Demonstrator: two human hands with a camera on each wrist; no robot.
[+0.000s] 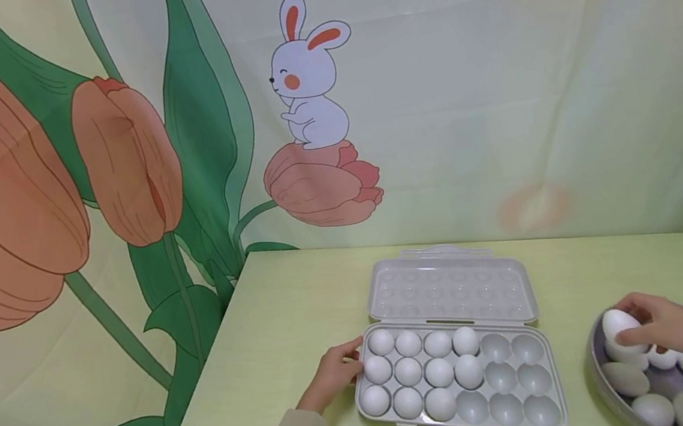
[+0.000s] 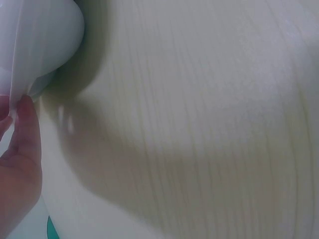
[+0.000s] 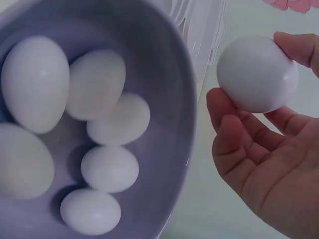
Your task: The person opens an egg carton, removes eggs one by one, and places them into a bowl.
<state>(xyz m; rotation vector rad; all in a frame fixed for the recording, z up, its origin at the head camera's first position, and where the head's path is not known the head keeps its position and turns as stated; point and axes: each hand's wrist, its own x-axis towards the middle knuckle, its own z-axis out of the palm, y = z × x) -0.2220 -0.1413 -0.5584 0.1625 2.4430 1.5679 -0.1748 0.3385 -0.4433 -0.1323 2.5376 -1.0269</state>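
Note:
A pale plastic egg box [image 1: 500, 377] lies on the table with its lid [image 1: 452, 292] folded back. White eggs [image 1: 439, 372] fill the cups on its left; several cups on the right hold none. My left hand [image 1: 335, 378] pinches the box's left rim between thumb and fingers, and the left wrist view shows this rim [image 2: 21, 55] up close. Between the thumb and fingertips of my right hand [image 1: 682, 336] is a white egg [image 1: 621, 328], held above the purple-grey bowl [image 1: 609, 400]. More eggs [image 3: 37, 82] lie inside the bowl.
The light wood-grain table [image 1: 289, 306] carries the box in the middle and the bowl at the right. Behind it hangs a cloth backdrop [image 1: 434, 113] printed with tulips and a rabbit. The open lid reaches toward the table's back edge.

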